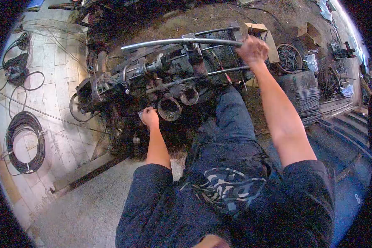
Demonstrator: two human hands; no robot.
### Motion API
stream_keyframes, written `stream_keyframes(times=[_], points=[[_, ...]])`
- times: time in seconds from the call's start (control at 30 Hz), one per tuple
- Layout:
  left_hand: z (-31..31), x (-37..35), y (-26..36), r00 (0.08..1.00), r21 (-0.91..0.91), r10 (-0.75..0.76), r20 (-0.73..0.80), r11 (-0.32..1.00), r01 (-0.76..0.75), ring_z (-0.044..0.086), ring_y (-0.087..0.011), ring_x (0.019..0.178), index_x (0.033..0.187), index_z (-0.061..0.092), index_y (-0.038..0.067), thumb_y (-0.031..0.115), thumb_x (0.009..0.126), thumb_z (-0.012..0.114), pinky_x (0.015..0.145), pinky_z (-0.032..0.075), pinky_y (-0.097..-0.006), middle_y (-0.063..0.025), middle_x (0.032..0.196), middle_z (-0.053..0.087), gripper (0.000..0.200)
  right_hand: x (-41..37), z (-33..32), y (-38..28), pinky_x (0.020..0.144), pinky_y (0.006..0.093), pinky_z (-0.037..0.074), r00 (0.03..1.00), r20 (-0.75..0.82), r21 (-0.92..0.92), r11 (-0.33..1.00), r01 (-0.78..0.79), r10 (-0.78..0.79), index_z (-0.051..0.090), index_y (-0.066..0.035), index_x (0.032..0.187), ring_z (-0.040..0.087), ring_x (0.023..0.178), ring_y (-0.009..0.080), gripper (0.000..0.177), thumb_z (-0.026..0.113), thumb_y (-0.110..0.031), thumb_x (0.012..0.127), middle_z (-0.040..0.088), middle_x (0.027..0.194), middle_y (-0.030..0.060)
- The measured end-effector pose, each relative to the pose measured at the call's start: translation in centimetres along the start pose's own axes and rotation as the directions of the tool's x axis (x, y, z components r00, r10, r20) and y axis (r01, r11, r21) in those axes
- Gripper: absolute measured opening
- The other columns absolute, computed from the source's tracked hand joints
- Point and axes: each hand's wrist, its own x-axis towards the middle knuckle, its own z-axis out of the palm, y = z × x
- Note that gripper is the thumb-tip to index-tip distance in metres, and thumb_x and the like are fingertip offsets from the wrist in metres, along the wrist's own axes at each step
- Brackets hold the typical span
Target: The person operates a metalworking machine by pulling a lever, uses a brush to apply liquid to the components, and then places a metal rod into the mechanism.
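My right hand [254, 50] is wrapped round the right end of a long metal bar [153, 43], which lies across the top of an upright post [192, 51] on a dark, greasy machine [128, 76]. The bar's left end sticks out free above the machine. My left hand [149, 117] is low at the machine's near side, its fingers closed together. Something small and pale shows at its fingertips, too small to name. Just right of that hand sits a round metal cup [169, 109] with bits inside, and a smaller cup [189, 95] beyond it.
A coil of black cable [36, 124] and loose cords lie on the tiled floor at left. At right are a cardboard box [270, 45], a wire-like round coil [288, 58] and a stack of thin rods [308, 103]. A steel rail [89, 175] runs along the floor.
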Motion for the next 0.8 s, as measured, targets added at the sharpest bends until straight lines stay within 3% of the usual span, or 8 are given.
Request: stream_keyframes(times=[0.13, 0.2, 0.23, 0.3, 0.4, 0.47, 0.67, 0.8], points=[[1.1, 1.6, -2.7, 1.000, 0.034, -0.001, -0.004, 0.999, 0.001, 0.061, -0.0265, 0.077, 0.086, 0.064, 0.004, 0.024, 0.082, 0.052, 0.075, 0.045, -0.0383, -0.0077, 0.079, 0.068, 0.024, 0.0, 1.0, 0.4, 0.067, 0.0377, 0.051, 0.998, -0.065, -0.003, 1.000, 0.016, -0.016, 0.063, -0.011, 0.078, 0.065, 0.072, 0.0260, 0.036, 0.071, -0.042, 0.062, 0.066, 0.076, 0.0103], [2.2, 2.7, -4.9, 1.000, -0.161, 0.009, 0.004, 0.987, -0.008, 0.061, -0.0273, 0.077, 0.088, 0.065, 0.003, 0.023, 0.081, 0.052, 0.074, 0.045, -0.0386, -0.0086, 0.079, 0.068, 0.025, -0.1, 1.1, 0.4, 0.066, 0.0380, 0.051, 0.996, -0.091, -0.006, 1.000, 0.018, -0.018, 0.063, -0.011, 0.077, 0.065, 0.071, 0.0263, 0.035, 0.071, -0.042, 0.062, 0.066, 0.075, 0.0104], [1.5, 1.8, -3.6, 1.000, -0.160, 0.007, 0.004, 0.987, -0.006, 0.061, -0.0273, 0.077, 0.088, 0.065, 0.003, 0.023, 0.081, 0.052, 0.074, 0.045, -0.0386, -0.0086, 0.079, 0.068, 0.025, -0.2, 0.6, 0.3, 0.065, 0.0383, 0.052, 0.997, -0.080, -0.004, 1.000, 0.022, -0.022, 0.063, -0.011, 0.077, 0.065, 0.070, 0.0267, 0.034, 0.071, -0.041, 0.063, 0.066, 0.074, 0.0105], [-0.4, -1.1, 1.4, 0.997, 0.043, -0.037, -0.064, 0.998, 0.040, 0.061, -0.0282, 0.076, 0.086, 0.065, 0.001, 0.022, 0.081, 0.052, 0.073, 0.045, -0.0383, -0.0096, 0.079, 0.068, 0.025, -0.1, 0.6, 0.3, 0.064, 0.0386, 0.052, 0.997, -0.069, -0.003, 1.000, 0.029, -0.029, 0.063, -0.011, 0.076, 0.065, 0.069, 0.0271, 0.032, 0.070, -0.041, 0.064, 0.066, 0.073, 0.0107], [0.5, 0.4, -1.3, 0.996, 0.030, 0.051, -0.075, 0.998, -0.049, 0.061, -0.0285, 0.077, 0.085, 0.065, 0.000, 0.021, 0.081, 0.052, 0.073, 0.045, -0.0379, -0.0098, 0.080, 0.068, 0.025, 0.1, 1.2, 0.4, 0.064, 0.0393, 0.052, 0.994, -0.100, 0.005, 0.999, 0.045, -0.044, 0.064, -0.011, 0.077, 0.065, 0.069, 0.0278, 0.030, 0.069, -0.038, 0.063, 0.066, 0.074, 0.0111], [1.0, 0.8, -2.0, 0.997, 0.000, 0.029, -0.066, 1.000, -0.029, 0.061, -0.0282, 0.077, 0.084, 0.065, 0.000, 0.021, 0.081, 0.052, 0.073, 0.045, -0.0378, -0.0097, 0.080, 0.068, 0.025, 0.5, 1.1, 0.2, 0.072, 0.0398, 0.050, 0.997, 0.056, -0.014, 0.998, -0.056, 0.057, 0.062, -0.014, 0.088, 0.064, 0.083, 0.0278, 0.037, 0.073, -0.036, 0.060, 0.066, 0.088, 0.0070], [1.3, 1.1, -2.5, 0.999, -0.025, 0.036, -0.040, 0.999, -0.037, 0.062, -0.0279, 0.077, 0.083, 0.064, 0.001, 0.021, 0.082, 0.052, 0.072, 0.045, -0.0366, -0.0102, 0.080, 0.068, 0.023, 0.3, 0.1, -0.3, 0.072, 0.0395, 0.050, 0.995, 0.093, -0.044, 0.998, -0.043, 0.047, 0.062, -0.014, 0.089, 0.064, 0.085, 0.0272, 0.036, 0.073, -0.035, 0.062, 0.066, 0.089, 0.0072], [0.1, -0.3, 0.0, 1.000, 0.021, -0.001, -0.002, 1.000, 0.001, 0.062, -0.0263, 0.078, 0.085, 0.064, 0.002, 0.021, 0.083, 0.051, 0.072, 0.046, -0.0359, -0.0096, 0.081, 0.068, 0.023, -0.2, 0.2, 0.1, 0.067, 0.0394, 0.052, 0.999, -0.015, -0.019, 0.999, 0.030, -0.030, 0.065, -0.013, 0.083, 0.066, 0.072, 0.0280, 0.032, 0.069, -0.035, 0.061, 0.066, 0.077, 0.0117]])
